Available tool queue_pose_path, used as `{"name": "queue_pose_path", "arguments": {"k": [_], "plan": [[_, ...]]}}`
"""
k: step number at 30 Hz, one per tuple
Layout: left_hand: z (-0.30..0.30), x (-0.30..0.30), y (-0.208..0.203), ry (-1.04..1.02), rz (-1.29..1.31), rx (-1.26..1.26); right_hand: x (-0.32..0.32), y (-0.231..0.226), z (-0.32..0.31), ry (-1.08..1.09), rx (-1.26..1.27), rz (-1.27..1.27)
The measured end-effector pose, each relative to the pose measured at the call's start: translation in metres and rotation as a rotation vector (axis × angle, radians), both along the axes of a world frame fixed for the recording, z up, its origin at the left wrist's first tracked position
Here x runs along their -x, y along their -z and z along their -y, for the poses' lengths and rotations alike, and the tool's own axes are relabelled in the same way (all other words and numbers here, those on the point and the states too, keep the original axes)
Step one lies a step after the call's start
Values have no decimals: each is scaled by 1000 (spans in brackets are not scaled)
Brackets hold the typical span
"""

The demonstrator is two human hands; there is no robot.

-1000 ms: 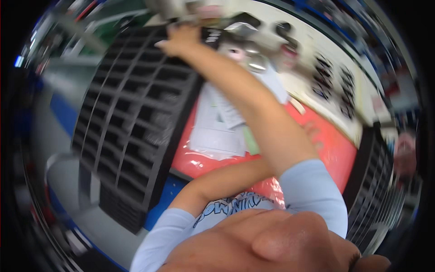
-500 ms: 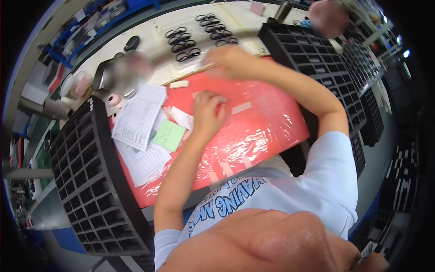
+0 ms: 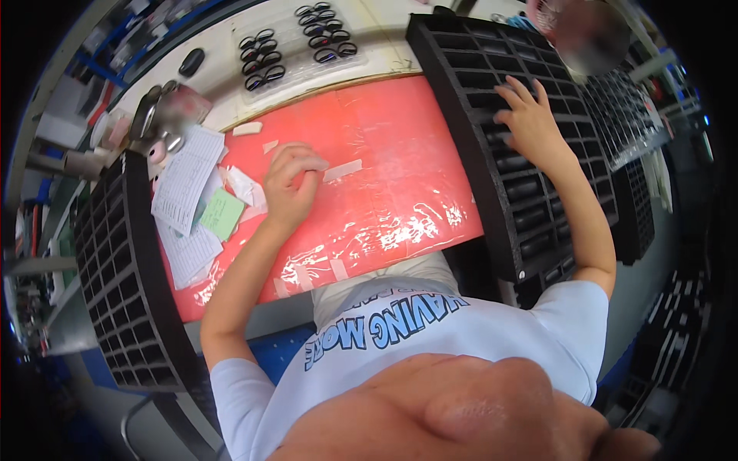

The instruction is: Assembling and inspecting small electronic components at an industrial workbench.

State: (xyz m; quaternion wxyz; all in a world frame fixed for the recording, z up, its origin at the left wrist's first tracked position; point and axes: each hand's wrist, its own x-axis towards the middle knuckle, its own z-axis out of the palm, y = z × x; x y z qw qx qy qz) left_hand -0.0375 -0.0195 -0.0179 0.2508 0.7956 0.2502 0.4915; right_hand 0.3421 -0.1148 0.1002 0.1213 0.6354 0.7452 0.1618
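Note:
My left hand [image 3: 294, 180] rests above the red, plastic-covered work mat [image 3: 400, 154], its fingers curled in toward the thumb. A pale covering or piece shows at one fingertip; anything inside the curl is hidden. Out to the right, my right hand [image 3: 530, 127] is over a black compartment tray [image 3: 492, 165], fingers spread and nothing seen between them. Dark rounded pieces appear to lie in some of its compartments. Beyond the mat, black looped bands [image 3: 261, 58] stand in rows on a clear plastic tray [image 3: 296, 58].
Papers [image 3: 188, 180] with a green note [image 3: 222, 214] lie on the mat's left side. A second black compartment tray [image 3: 127, 276] flanks it at left. Pale tape strips [image 3: 343, 170] cross the mat. A black oval case [image 3: 191, 62] sits at the back left.
My right hand has swung from near the looped bands to the right-hand compartment tray, and its fingers now spread. My left hand stays curled over the mat. The whole view has shifted.

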Motion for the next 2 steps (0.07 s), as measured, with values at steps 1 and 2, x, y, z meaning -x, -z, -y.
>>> {"name": "queue_pose_path", "arguments": {"k": [1,2], "plan": [[4,-10,-5,38,-17,10,4,-2,2,56,73,42],[9,-5,-4,-9,-22,18,7,-3,2,110,145,89]]}}
